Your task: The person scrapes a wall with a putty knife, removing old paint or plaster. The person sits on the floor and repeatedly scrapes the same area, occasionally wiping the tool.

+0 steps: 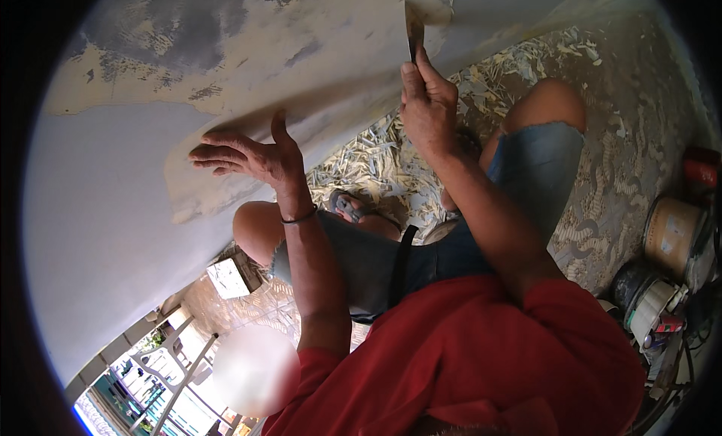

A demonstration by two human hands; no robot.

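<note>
My right hand (430,106) holds a putty knife (414,33) with a broad metal blade, fingers pressed along it. The blade is at the lower part of a painted wall (113,222), beside a patch of lifted paint. My left hand (254,154) is spread beside the same wall with nothing in it; whether its fingertips touch the surface I cannot tell. Around both hands the coating is partly stripped, with beige and dark grey patches showing. Paint scrapings (372,160) lie heaped on the floor along the foot of the wall.
A pale box-like block (228,278) stands near my left knee by the wall. Buckets (674,233), containers and tools crowd the floor at the right. Patterned tiles (603,193) cover the floor. A light-coloured chair frame (169,357) stands at the lower left.
</note>
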